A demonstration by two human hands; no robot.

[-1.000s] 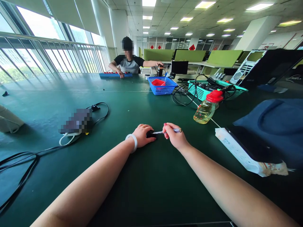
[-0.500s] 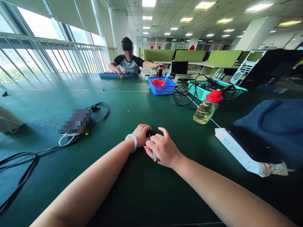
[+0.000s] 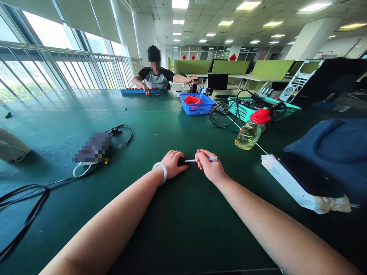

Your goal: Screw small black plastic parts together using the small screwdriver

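Taking the red-capped bottle [image 3: 249, 134] as our mark, we had both hands to its left and nearer to us, over the dark green table [image 3: 177, 229]. Our left hand [image 3: 172, 165], a white band [image 3: 164, 172] around its wrist, was curled over a small black thing [image 3: 181, 162], which lay left of the bottle and was too covered to make out fully. Our right hand [image 3: 211, 168], between that thing and the bottle, was closed round a slim screwdriver [image 3: 213, 159]; its shaft pointed leftward at the black thing, though we could not tell whether the tip touched. Just behind the bottle we saw a green basket [image 3: 242, 111] of cables; behind it and leftward stood a blue basket [image 3: 197, 109], and farther back sat another person [image 3: 158, 79]. Right of the bottle lay a navy bag [image 3: 332, 147].
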